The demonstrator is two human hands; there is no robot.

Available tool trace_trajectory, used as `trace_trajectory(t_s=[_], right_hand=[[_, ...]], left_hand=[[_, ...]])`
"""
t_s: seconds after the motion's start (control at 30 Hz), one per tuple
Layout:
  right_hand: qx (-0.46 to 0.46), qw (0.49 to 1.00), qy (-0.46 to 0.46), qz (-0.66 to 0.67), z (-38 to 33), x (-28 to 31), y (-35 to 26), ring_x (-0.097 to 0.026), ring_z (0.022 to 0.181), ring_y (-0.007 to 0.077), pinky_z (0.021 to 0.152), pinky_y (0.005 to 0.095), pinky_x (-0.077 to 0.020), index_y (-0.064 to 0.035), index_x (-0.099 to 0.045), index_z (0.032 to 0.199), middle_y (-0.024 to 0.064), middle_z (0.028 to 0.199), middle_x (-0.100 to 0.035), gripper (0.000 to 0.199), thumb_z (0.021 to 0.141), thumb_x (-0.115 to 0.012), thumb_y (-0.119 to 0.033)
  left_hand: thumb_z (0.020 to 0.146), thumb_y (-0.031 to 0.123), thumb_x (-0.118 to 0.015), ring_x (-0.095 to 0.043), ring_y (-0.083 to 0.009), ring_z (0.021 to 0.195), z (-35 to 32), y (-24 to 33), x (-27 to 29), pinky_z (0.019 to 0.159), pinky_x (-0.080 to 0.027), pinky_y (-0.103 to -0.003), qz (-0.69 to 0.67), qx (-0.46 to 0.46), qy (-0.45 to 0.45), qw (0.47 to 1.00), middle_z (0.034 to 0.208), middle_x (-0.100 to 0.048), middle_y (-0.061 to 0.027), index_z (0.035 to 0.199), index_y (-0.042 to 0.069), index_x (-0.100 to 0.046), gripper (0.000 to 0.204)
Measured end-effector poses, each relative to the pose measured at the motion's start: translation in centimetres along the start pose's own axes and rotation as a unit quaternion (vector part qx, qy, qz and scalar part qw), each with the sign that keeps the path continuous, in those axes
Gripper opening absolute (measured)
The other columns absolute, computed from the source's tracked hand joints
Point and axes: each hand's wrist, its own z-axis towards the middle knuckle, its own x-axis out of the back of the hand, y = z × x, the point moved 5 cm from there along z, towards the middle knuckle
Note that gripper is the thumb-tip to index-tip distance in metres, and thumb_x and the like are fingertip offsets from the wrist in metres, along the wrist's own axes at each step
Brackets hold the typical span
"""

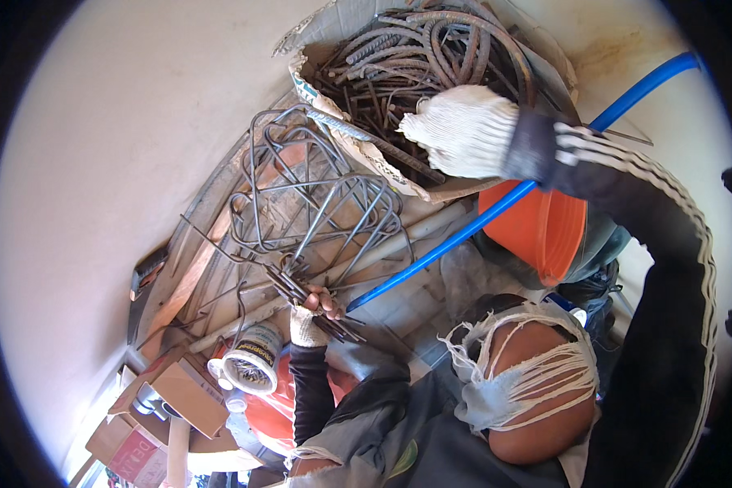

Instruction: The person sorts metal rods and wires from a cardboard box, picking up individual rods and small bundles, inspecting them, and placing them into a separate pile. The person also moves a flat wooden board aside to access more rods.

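Note:
My left hand (pixel 317 306), its fingers bare beyond a pale knitted glove, is closed around a bundle of short steel rods (pixel 286 283). Farther off, my right hand (pixel 459 130) wears a white knitted glove and reaches over a torn cardboard box (pixel 358 148). Its fingertips point down into the box, and I cannot make out whether they grip anything. Inside the box lie rusty bent rebar pieces (pixel 455 49) and shorter rods. Between the box and my left hand sits a tangled heap of bent steel wire frames (pixel 325 199).
A blue pipe (pixel 455 246) slants across under my right forearm. An orange bucket (pixel 545 232) lies tipped beside the box. Near my left arm stand a white tub (pixel 250 372) with small metal pieces and cardboard boxes (pixel 191 398). Wooden planks (pixel 189 281) lean by the wall. My knee (pixel 537 374) is at lower right.

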Motion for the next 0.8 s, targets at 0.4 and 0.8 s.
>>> trace_trajectory(t_s=[0.4,0.8], right_hand=[[-0.082,0.995,-0.036,0.045,2.8,-7.1,2.3,-0.069,0.083,0.0403,0.074,0.0491,-0.0554,0.0018,-0.066,0.090,0.0240,0.085,-0.069,0.024,0.078,-0.059,-0.018],[-0.135,0.985,-0.074,0.081,3.3,-10.7,3.1,-0.069,0.086,0.0407,0.077,0.0476,-0.0557,-0.0005,-0.074,0.089,0.0224,0.088,-0.071,0.033,0.080,-0.057,-0.027]], left_hand=[[0.093,0.029,-0.068,-0.055,-0.0186,0.069,-0.2,0.0,-0.5,0.065,-0.046,-0.039,0.025,-0.007,0.029,0.999,0.082,-0.058,-0.0021,0.111,0.015,-0.061,0.024],[0.094,0.022,-0.067,-0.058,-0.0226,0.069,-0.1,-0.4,-0.5,0.064,-0.048,-0.040,0.008,-0.017,0.019,1.000,0.081,-0.060,-0.0079,0.111,0.010,-0.061,0.022]])
